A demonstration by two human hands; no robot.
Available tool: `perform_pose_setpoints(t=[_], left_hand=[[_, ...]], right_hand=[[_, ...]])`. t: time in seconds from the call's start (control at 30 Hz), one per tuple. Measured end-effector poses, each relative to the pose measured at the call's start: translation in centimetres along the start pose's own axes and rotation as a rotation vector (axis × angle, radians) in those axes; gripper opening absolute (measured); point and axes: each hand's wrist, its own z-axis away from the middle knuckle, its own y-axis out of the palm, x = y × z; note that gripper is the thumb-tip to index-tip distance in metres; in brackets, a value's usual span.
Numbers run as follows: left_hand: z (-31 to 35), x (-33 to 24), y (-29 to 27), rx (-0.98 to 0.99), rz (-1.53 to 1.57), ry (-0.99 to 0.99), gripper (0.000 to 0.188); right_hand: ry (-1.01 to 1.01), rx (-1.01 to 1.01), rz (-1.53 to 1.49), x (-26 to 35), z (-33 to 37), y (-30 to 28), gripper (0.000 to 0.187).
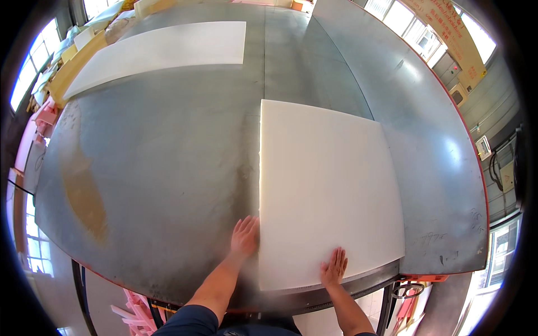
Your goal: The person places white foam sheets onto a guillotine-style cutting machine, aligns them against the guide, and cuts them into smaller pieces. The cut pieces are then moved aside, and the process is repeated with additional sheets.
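A large white foam sheet [330,185], roughly square, lies flat on the grey metal table [168,145] in front of me. Its left edge looks slightly uneven. My left hand [245,237] rests against that left edge near its lower part, fingers stretched out and pointing away from me. Near the sheet's front edge my right hand [334,267] lies flat on top, fingers extended. Neither hand grips anything.
A longer white sheet [168,50] lies at the far left of the table. A raised metal panel [426,151] runs along the right side. Stacked yellowish foam pieces [75,67] stand beyond the left edge. Pink foam scraps [137,313] sit below the front edge.
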Motion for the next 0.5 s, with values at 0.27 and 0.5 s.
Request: perform_pose_setpoints(t=[0.27,0.5], left_hand=[[0.48,-0.69,-0.46,0.012,-0.027,-0.012,0.046],[0.61,-0.48,-0.17,0.019,-0.061,0.000,0.044]], right_hand=[[-0.029,-0.033,-0.029,0.19,0.69,-0.34,0.075],[-0.046,-0.063,0.026,-0.17,0.79,0.15,0.074]])
